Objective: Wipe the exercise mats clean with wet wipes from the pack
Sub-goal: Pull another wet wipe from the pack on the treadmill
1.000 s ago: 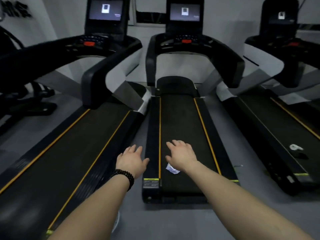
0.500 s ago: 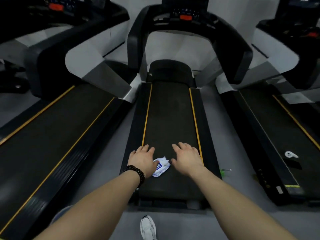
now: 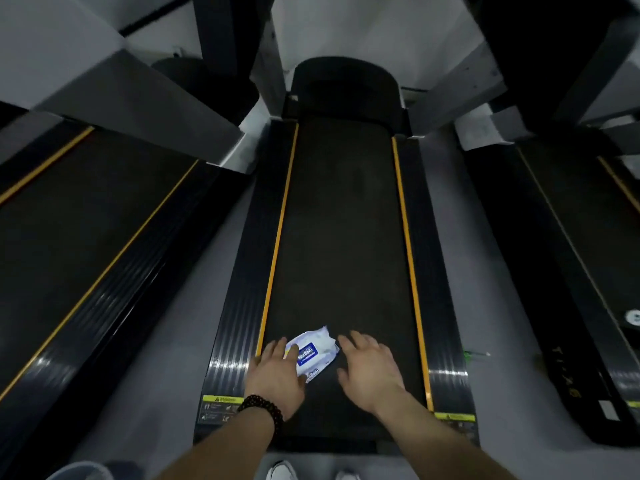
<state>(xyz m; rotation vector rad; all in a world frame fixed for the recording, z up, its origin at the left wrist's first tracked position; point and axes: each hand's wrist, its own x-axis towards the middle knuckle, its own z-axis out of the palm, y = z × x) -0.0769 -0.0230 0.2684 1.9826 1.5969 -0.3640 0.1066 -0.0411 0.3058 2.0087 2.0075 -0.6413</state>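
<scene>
A white wet-wipe pack (image 3: 317, 348) with a blue label lies near the rear end of the middle treadmill's dark belt (image 3: 343, 237). My left hand (image 3: 277, 375), a bead bracelet at its wrist, reaches over the pack's left edge with fingers spread, its fingertips touching the pack. My right hand (image 3: 372, 370) hovers just right of the pack, fingers relaxed and spread, holding nothing. No loose wipe is visible.
Yellow stripes (image 3: 407, 244) border the belt. Another treadmill (image 3: 79, 230) stands on the left and one (image 3: 581, 237) on the right, with grey floor strips (image 3: 485, 306) between. A small white object (image 3: 633, 317) sits on the right treadmill. My shoes (image 3: 282, 472) show at the bottom edge.
The view tilted down and moved closer to the middle treadmill. My hands have spread apart, uncovering the pack; the left hand now rests on its left edge.
</scene>
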